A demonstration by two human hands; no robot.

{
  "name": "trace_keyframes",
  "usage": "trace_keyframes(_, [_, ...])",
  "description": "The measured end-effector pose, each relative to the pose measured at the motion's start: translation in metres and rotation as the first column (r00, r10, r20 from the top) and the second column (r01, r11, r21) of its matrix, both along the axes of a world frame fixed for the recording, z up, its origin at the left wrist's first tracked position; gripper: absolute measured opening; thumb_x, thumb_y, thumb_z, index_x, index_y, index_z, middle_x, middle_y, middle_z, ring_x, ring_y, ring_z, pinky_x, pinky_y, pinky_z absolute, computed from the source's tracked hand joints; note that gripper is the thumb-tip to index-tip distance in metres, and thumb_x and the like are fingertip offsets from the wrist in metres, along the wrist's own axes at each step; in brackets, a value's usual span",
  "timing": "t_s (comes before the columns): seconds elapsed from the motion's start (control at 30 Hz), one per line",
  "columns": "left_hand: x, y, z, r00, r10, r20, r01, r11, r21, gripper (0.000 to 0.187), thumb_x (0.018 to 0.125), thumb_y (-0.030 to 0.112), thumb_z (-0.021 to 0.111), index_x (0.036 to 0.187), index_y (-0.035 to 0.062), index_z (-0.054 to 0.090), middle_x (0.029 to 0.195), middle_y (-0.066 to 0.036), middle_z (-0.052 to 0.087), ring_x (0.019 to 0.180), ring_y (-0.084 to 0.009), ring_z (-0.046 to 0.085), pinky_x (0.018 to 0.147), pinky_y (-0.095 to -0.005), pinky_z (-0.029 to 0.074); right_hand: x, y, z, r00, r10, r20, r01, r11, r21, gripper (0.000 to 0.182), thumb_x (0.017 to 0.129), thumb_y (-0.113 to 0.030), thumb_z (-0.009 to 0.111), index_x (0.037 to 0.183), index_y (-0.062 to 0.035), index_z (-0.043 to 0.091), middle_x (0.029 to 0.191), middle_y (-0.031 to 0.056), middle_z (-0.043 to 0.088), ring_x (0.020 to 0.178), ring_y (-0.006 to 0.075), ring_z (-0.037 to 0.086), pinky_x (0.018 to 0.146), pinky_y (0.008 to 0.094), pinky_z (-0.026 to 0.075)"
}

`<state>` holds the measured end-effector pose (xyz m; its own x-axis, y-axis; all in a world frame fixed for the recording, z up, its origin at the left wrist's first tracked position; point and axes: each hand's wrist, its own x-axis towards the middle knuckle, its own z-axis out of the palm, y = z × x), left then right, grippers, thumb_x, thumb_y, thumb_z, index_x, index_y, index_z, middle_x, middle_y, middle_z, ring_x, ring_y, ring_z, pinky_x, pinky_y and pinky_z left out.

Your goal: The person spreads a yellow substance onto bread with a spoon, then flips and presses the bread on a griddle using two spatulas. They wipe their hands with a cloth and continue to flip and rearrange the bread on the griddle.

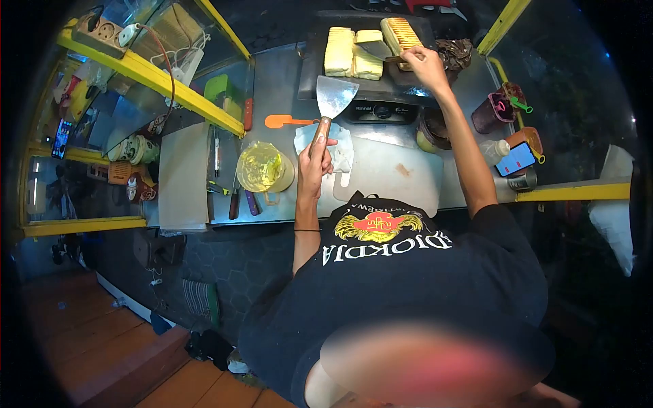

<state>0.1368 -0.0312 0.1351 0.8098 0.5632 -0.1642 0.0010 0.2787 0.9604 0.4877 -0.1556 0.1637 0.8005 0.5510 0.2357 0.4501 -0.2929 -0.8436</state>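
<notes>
You held a flat-bladed tool in each hand by a black griddle [313, 70] of bread.
Your right hand [425, 66], nearer the bread, was closed on a spatula [375, 48], its blade at the middle bread block [368, 66], nine o'clock from that hand; the browned bread block [400, 34] lay at eleven, long axis eleven to five. Your left hand [320, 158] gripped a wood-handled scraper [336, 95], blade towards twelve.

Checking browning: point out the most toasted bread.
The rightmost bread on the griddle, by the right hand: its top is striped brown; the others look pale yellow.
</notes>
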Motion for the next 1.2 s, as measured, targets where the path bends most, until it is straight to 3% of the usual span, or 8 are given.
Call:
trace_keyframes(0.27, [0.005, 0.002, -0.003, 1.000, -0.016, -0.017, 0.016, 1.000, -0.005, 0.043, 0.104, 0.037, 0.047, 0.105, -0.0017, 0.064, 0.058, 0.006, 0.034, 0.048, -0.0044, 0.030, 0.050, -0.0223, 0.033, -0.035, -0.010, 0.004, 0.990, -0.015, 0.138, 0.057, 0.950, -0.307, 0.029, 0.084, -0.034, 0.067, 0.094, -0.0069, 0.072, 0.093, 0.0158, 0.074, 0.090, 0.0291, 0.072, 0.081, 0.0377, 0.054])
trace_keyframes(0.5, [0.008, -0.002, -0.001, 0.999, -0.032, 0.013, 0.032, 0.999, 0.000, 0.044, 0.103, 0.040, 0.050, 0.102, -0.0014, 0.064, 0.057, 0.006, 0.035, 0.048, -0.0038, 0.033, 0.047, -0.0220, 0.031, 0.028, 0.008, 0.029, 0.996, -0.089, 0.026, 0.081, 0.970, 0.228, 0.025, 0.081, -0.026, 0.071, 0.095, -0.0046, 0.074, 0.078, 0.0082, 0.072, 0.071, 0.0097, 0.064, 0.069, 0.0273, 0.051])
trace_keyframes(0.57, [0.009, -0.003, -0.003, 0.999, -0.037, 0.001, 0.037, 0.999, -0.002, 0.044, 0.103, 0.040, 0.050, 0.102, -0.0015, 0.064, 0.057, 0.006, 0.035, 0.048, -0.0038, 0.033, 0.047, -0.0220, 0.031, 0.023, 0.019, 0.058, 0.912, -0.125, 0.392, 0.028, 0.969, 0.244, 0.022, 0.086, -0.017, 0.067, 0.104, -0.0059, 0.071, 0.074, 0.0064, 0.067, 0.070, 0.0159, 0.066, 0.064, 0.0337, 0.051])
trace_keyframes(0.63, [0.010, -0.004, -0.002, 0.999, -0.040, -0.010, 0.040, 0.999, -0.004, 0.044, 0.103, 0.040, 0.050, 0.102, -0.0016, 0.064, 0.056, 0.006, 0.035, 0.048, -0.0038, 0.033, 0.047, -0.0219, 0.031, 0.003, 0.023, 0.083, 0.922, -0.088, 0.377, 0.035, 0.989, 0.146, 0.025, 0.082, -0.021, 0.068, 0.100, -0.0036, 0.070, 0.085, 0.0119, 0.071, 0.080, 0.0204, 0.067, 0.073, 0.0355, 0.053])
trace_keyframes(0.67, [0.012, -0.005, -0.001, 0.999, -0.046, -0.008, 0.046, 0.999, 0.002, 0.044, 0.102, 0.040, 0.051, 0.102, -0.0017, 0.064, 0.056, 0.006, 0.035, 0.048, -0.0038, 0.033, 0.047, -0.0219, 0.031, 0.014, 0.029, 0.080, 0.886, 0.081, 0.456, -0.185, 0.965, 0.187, 0.029, 0.083, -0.020, 0.067, 0.108, -0.0056, 0.066, 0.092, 0.0116, 0.070, 0.084, 0.0210, 0.064, 0.076, 0.0347, 0.051])
trace_keyframes(0.8, [0.033, -0.008, -0.008, 1.000, -0.024, 0.004, 0.024, 0.999, 0.043, 0.044, 0.102, 0.041, 0.051, 0.099, -0.0009, 0.065, 0.056, 0.006, 0.037, 0.048, -0.0039, 0.034, 0.046, -0.0224, 0.032, 0.027, 0.061, 0.069, 0.591, 0.162, 0.790, -0.047, 0.985, -0.167, 0.024, 0.086, -0.019, 0.062, 0.104, -0.0075, 0.071, 0.093, 0.0136, 0.072, 0.082, 0.0228, 0.067, 0.077, 0.0355, 0.052])
trace_keyframes(0.93, [0.060, -0.012, -0.016, 1.000, -0.013, -0.004, 0.014, 0.985, 0.173, 0.044, 0.102, 0.040, 0.051, 0.094, 0.0004, 0.066, 0.056, 0.005, 0.041, 0.048, -0.0042, 0.039, 0.045, -0.0229, 0.034, 0.012, 0.083, 0.079, 0.601, 0.456, 0.656, -0.061, 0.845, -0.532, 0.026, 0.083, -0.021, 0.064, 0.107, -0.0125, 0.071, 0.098, 0.0175, 0.070, 0.091, 0.0369, 0.068, 0.077, 0.0475, 0.054])
trace_keyframes(1.2, [0.076, -0.022, -0.025, 0.999, 0.039, 0.000, -0.039, 0.986, 0.160, 0.044, 0.102, 0.041, 0.051, 0.092, 0.0004, 0.066, 0.056, 0.005, 0.043, 0.046, -0.0042, 0.039, 0.042, -0.0235, 0.033, -0.030, 0.067, 0.088, 0.490, 0.650, 0.581, -0.168, 0.725, -0.668, 0.023, 0.080, -0.020, 0.068, 0.093, -0.0003, 0.069, 0.084, 0.0211, 0.069, 0.082, 0.0388, 0.069, 0.073, 0.0469, 0.055])
